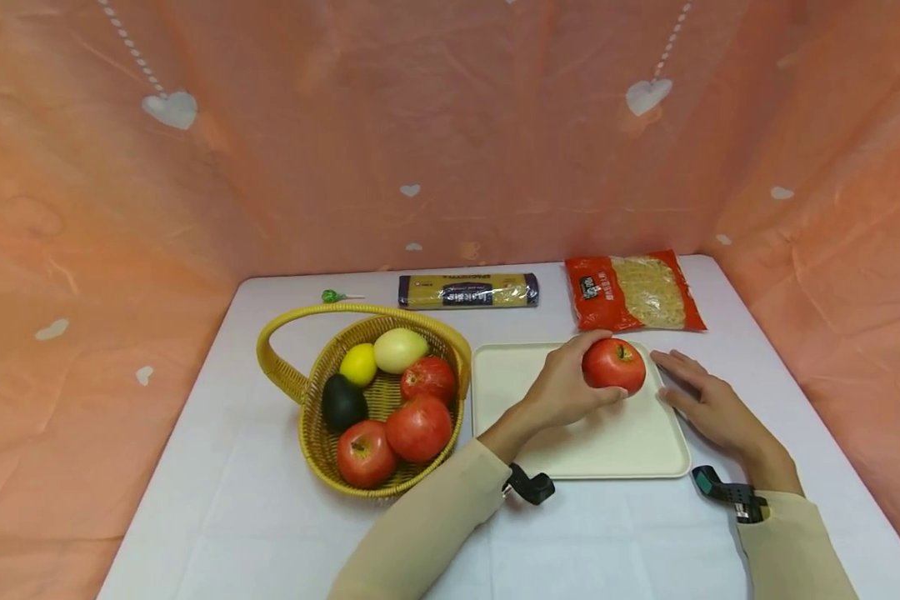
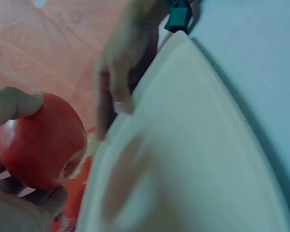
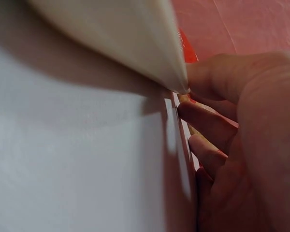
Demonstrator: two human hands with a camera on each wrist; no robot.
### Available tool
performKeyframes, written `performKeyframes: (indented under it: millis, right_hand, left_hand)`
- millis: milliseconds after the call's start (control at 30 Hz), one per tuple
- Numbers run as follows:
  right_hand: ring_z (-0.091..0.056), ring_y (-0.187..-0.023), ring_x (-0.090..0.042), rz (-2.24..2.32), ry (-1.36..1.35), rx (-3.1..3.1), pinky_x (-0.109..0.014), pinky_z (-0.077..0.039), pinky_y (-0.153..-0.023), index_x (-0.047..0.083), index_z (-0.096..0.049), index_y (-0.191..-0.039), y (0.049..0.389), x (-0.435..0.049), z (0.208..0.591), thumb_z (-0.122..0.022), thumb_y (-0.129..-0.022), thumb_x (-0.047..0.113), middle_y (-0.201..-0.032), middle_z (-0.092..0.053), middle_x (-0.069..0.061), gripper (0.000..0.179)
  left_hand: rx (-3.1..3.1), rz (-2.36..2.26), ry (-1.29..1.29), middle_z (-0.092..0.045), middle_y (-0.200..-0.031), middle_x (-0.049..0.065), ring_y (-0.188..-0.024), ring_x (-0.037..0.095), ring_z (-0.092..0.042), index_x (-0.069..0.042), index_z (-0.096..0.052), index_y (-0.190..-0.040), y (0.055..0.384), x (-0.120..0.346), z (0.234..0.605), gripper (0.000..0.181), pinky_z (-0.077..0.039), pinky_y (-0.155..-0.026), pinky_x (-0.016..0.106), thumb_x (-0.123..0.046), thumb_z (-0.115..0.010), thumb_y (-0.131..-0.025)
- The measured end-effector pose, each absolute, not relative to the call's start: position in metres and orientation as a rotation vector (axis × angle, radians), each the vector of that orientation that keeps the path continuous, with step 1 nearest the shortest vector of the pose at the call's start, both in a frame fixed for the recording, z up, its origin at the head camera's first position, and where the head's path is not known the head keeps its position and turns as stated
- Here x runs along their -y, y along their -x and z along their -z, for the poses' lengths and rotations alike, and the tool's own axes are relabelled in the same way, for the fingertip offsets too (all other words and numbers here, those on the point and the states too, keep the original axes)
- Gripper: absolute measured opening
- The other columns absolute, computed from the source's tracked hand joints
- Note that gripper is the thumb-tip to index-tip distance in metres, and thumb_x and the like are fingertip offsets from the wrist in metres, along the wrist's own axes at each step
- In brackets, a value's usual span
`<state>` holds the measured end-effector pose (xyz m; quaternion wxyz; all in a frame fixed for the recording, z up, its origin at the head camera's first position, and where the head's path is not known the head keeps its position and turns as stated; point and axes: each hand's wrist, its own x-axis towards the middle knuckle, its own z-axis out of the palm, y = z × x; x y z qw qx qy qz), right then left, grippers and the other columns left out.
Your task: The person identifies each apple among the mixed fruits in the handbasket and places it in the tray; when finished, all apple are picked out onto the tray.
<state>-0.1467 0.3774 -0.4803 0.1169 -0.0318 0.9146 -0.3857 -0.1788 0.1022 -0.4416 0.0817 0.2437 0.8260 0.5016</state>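
In the head view my left hand grips a red apple over the far right part of a cream rectangular tray. The left wrist view shows thumb and fingers around the apple, held off the tray, with a shadow on the tray's surface. Against the tray's right edge lies my right hand, its fingers extended. In the right wrist view its thumb touches the tray rim, and the other fingertips are close beside the rim.
Left of the tray stands a yellow wicker basket with a tall handle, holding several fruits and vegetables. Behind lie a green-wrapped lollipop, a spaghetti pack and a red pasta bag. A pink curtain encloses the white table.
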Motion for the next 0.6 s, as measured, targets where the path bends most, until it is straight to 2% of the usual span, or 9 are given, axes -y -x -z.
performKeyframes:
  millis: [200,367,600]
  right_hand:
    - [-0.012,-0.164,-0.059,1.139,0.151,-2.704,-0.089,-0.015,-0.119,0.016,-0.037,-0.172,0.149,-0.378,0.483,-0.063,-0.112,0.029,-0.179,-0.018,-0.031,0.067]
    - [-0.014,-0.164,-0.059,1.138,0.15,-2.714,-0.088,-0.017,-0.12,0.015,-0.039,-0.171,0.147,-0.377,0.485,-0.065,-0.111,0.026,-0.179,-0.02,-0.03,0.067]
    - [-0.014,-0.165,-0.056,1.153,0.145,-2.721,-0.088,-0.016,-0.12,0.015,-0.039,-0.171,0.146,-0.379,0.484,-0.064,-0.111,0.024,-0.179,-0.02,-0.029,0.066]
  left_hand:
    - [-2.463,-1.438,-0.64,-0.064,-0.153,0.001,-0.132,0.016,-0.063,-0.018,-0.054,-0.158,0.185,-0.117,0.457,0.078,-0.055,-0.11,0.027,-0.023,-0.092,-0.09]
    - [-2.449,-1.433,-0.551,-0.065,-0.152,-0.001,-0.13,0.014,-0.064,-0.021,-0.053,-0.159,0.188,-0.122,0.468,0.08,-0.055,-0.111,0.029,-0.024,-0.092,-0.09]
    - [-2.513,-1.395,-0.649,-0.065,-0.152,0.001,-0.132,0.015,-0.064,-0.019,-0.049,-0.16,0.192,-0.136,0.473,0.083,-0.053,-0.113,0.027,-0.024,-0.093,-0.09]
